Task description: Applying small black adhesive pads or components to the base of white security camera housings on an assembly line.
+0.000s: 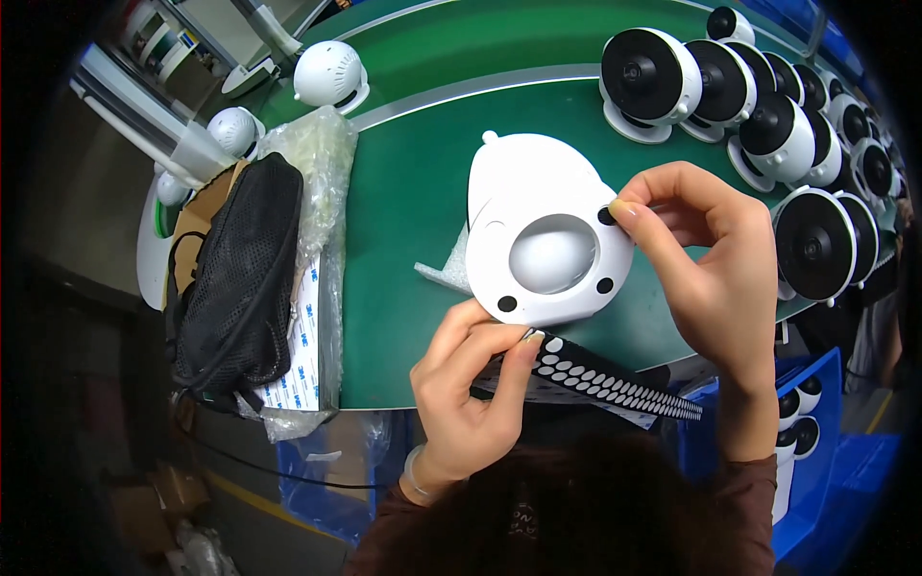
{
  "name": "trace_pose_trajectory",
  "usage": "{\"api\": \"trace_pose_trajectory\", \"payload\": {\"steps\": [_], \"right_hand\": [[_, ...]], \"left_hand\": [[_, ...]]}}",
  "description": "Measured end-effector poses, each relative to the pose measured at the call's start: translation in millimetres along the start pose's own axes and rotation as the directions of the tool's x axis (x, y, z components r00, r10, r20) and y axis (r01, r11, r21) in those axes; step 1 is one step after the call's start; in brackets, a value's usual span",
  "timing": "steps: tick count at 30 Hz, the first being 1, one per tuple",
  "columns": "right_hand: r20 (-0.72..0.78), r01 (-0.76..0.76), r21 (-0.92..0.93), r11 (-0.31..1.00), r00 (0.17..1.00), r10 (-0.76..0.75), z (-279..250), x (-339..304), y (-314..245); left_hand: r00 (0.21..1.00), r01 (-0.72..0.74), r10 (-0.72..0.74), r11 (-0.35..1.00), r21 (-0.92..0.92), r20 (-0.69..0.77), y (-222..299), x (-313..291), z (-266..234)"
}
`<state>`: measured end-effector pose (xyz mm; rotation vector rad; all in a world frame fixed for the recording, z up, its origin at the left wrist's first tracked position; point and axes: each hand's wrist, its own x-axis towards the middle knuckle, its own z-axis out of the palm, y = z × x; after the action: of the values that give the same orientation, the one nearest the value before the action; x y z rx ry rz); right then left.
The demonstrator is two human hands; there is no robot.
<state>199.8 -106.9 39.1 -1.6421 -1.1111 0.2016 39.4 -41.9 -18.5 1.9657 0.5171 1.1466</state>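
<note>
A white camera (523, 173) lies on the green table with the underside of its ring-shaped base facing up. Two round black pads sit on the lower part of the ring, a left pad (507, 303) and a right pad (605, 285). My right hand (706, 254) pinches thumb and finger at a third round black pad (605, 216) on the ring's upper right. Between thumb and fingers, my left hand (471, 389) holds the end of a long black sticker strip (615, 380) with rows of white round spots. The strip slants down to the right past the table edge.
Several white cameras with black faces (651, 75) stand along the right side. At the left, a black mesh pouch (240, 278) lies beside plastic wrapping (327, 173). Two white cameras (329, 75) stand behind. Foam (449, 269) touches the camera. A blue bin (816, 470) sits lower right.
</note>
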Motion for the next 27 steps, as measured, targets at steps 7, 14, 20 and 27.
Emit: {"api": "trace_pose_trajectory", "payload": {"steps": [7,14,20,27], "right_hand": [[-0.013,0.101,-0.073,0.992,0.995,-0.103,3,0,3],[-0.052,-0.116,0.239,0.964,0.990,0.132,-7,4,8],[0.211,0.287,-0.015,0.958,0.937,-0.278,-5,-46,-6],[0.269,0.044,0.195,0.980,0.958,-0.097,18,-70,14]], "left_hand": [[1.000,-0.019,0.019,1.000,-0.006,0.014,0,1,-2],[0.998,0.060,-0.056,0.972,0.228,-0.025,12,-15,-13],[0.980,0.197,-0.198,0.980,0.028,0.016,13,-25,-21],[0.985,0.163,-0.160,0.985,-0.046,0.072,18,-20,-19]]}}
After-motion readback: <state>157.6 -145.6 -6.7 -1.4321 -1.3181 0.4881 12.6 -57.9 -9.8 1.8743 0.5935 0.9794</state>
